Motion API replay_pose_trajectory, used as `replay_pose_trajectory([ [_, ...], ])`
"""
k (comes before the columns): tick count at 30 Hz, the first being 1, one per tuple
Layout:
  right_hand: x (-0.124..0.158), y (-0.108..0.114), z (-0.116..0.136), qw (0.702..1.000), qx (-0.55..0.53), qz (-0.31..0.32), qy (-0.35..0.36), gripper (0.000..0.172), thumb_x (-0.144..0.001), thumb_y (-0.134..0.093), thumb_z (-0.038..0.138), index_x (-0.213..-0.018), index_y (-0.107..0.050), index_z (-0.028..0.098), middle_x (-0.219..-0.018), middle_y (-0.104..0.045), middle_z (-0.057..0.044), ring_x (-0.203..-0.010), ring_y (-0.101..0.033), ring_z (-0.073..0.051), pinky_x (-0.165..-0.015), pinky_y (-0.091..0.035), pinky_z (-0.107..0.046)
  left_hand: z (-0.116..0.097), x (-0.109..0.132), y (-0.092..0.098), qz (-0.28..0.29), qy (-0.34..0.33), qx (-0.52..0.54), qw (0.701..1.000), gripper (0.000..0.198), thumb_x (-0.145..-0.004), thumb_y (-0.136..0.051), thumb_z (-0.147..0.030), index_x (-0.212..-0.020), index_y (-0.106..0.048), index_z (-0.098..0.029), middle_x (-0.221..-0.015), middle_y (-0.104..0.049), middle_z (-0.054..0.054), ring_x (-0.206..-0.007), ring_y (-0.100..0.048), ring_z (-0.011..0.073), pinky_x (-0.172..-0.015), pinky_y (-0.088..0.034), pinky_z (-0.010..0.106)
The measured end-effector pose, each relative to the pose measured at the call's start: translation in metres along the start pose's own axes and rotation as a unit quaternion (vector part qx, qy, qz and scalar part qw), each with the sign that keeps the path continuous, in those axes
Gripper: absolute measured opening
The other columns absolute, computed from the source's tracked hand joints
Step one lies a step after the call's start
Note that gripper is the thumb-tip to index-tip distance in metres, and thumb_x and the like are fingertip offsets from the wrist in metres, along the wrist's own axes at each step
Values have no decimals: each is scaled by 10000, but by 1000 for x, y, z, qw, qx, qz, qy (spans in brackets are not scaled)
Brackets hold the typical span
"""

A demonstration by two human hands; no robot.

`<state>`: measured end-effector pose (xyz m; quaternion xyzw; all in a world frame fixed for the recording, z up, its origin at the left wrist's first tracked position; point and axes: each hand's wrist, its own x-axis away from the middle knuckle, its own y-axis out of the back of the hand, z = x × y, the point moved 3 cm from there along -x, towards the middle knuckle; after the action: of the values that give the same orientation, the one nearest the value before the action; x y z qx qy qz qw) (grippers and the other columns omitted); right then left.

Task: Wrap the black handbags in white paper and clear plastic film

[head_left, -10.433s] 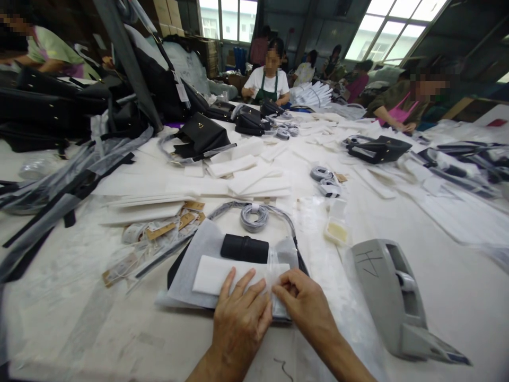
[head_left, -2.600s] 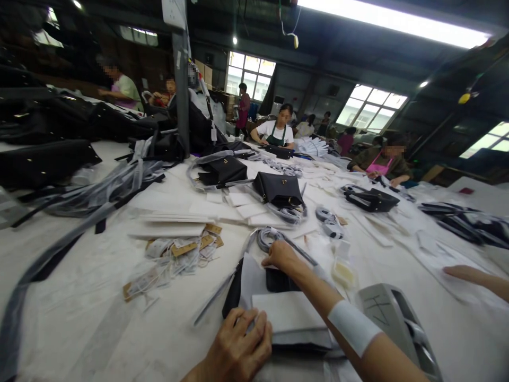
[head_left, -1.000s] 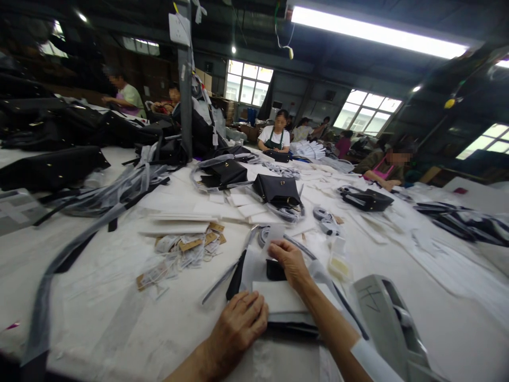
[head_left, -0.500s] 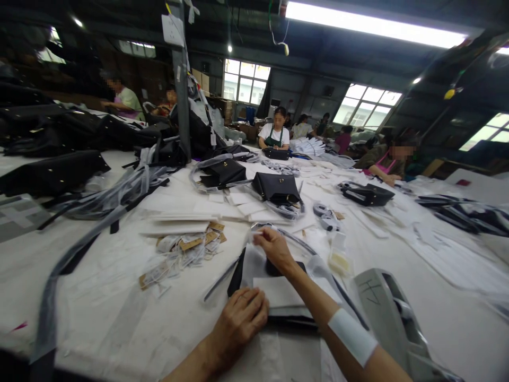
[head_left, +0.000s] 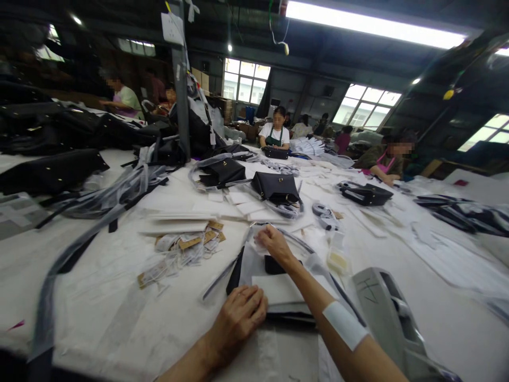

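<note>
A black handbag [head_left: 234, 273] lies on the table in front of me. Translucent wrapping [head_left: 247, 263] covers part of it, and a white foam-like sheet [head_left: 274, 289] rests on top. With fingers curled together, my left hand [head_left: 244, 310] grips the near left edge of the bag and sheet. My right hand [head_left: 275, 245] is closed in a pinch over the bag's far end, on a bit of the translucent wrapping. Its fingertips are partly hidden. A wrapped strap [head_left: 304, 241] arcs around the far side of the bag.
Right of the bag stands a grey tape dispenser [head_left: 387, 313]. Paper tags with strings [head_left: 191, 246] lie to the left, near stacked white sheets [head_left: 181, 223]. Further off are another black handbag [head_left: 276, 185], wrapped straps [head_left: 115, 199] and a metal post [head_left: 181, 90]. Other people work around the table.
My right hand has dipped slightly, and the wrapping it pinches sits lower. My left hand stays on the bag's near edge.
</note>
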<state>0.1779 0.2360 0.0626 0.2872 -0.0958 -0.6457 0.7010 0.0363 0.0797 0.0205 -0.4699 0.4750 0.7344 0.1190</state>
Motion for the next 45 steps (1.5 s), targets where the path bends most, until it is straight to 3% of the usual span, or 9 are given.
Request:
replay_pose_trajectory([
  [4,12,1,26,995,34,-10,98,91,-822,-591,220,-841,-679,213,-891,-705,-41,-862,-632,-203,-842,-479,-342,0,4,-2,12,-3,2,1000,257,-1001,-424,-109,-1138,-639,-140,-1089,-704,99,-1071,-649,196,-946,-527,352],
  [9,82,7,27,983,70,42,164,311,-738,-534,29,-881,-730,224,-847,-724,-33,-836,-654,-198,-808,-491,-327,-1,3,-1,7,18,29,999,251,-1002,-415,-115,-1119,-636,-138,-1040,-698,107,-1029,-656,204,-902,-556,364],
  [13,128,21,16,967,145,63,199,285,-800,-564,37,-957,-713,223,-929,-731,-49,-894,-649,-209,-824,-492,-337,0,1,1,2,41,54,998,241,-990,-442,-109,-1153,-618,-132,-1047,-691,111,-1011,-655,200,-894,-567,356],
  [21,145,20,32,916,222,53,331,202,-944,-517,154,-1083,-657,201,-898,-700,-59,-859,-601,-203,-801,-468,-365,3,3,4,-1,83,66,994,380,-958,-394,-44,-1327,-483,-57,-1074,-681,144,-990,-654,194,-882,-561,317],
  [28,168,22,45,905,210,22,369,140,-961,-530,168,-1034,-648,178,-835,-692,-50,-815,-601,-189,-820,-485,-365,4,5,4,27,72,71,995,304,-981,-403,-74,-1232,-568,-121,-1048,-686,125,-982,-661,196,-845,-572,319],
  [32,209,39,45,920,170,68,347,141,-948,-594,191,-1080,-645,185,-857,-708,-39,-872,-638,-175,-925,-483,-353,6,6,5,44,70,68,994,330,-956,-439,-57,-1239,-581,-148,-1230,-651,155,-1025,-658,211,-838,-569,332],
  [37,252,32,25,908,237,237,251,716,-826,-709,568,-1367,-529,136,-1291,-640,-171,-1230,-559,-299,-1080,-427,-446,7,4,4,60,40,84,994,343,-967,-427,-72,-1277,-562,-130,-1216,-673,144,-1077,-648,205,-876,-548,333],
  [40,260,17,19,924,214,248,197,500,-843,-737,417,-1268,-618,184,-1248,-666,-131,-1219,-559,-295,-1065,-444,-453,9,5,1,56,27,86,994,314,-983,-452,-113,-1261,-586,-167,-1168,-692,112,-1077,-649,198,-883,-538,327],
  [45,259,3,21,963,154,156,155,222,-882,-680,215,-1103,-679,227,-1045,-706,-66,-1009,-612,-229,-917,-516,-372,11,8,-2,61,12,83,995,236,-982,-497,-137,-1172,-628,-189,-1190,-683,103,-1075,-646,203,-881,-526,335],
])
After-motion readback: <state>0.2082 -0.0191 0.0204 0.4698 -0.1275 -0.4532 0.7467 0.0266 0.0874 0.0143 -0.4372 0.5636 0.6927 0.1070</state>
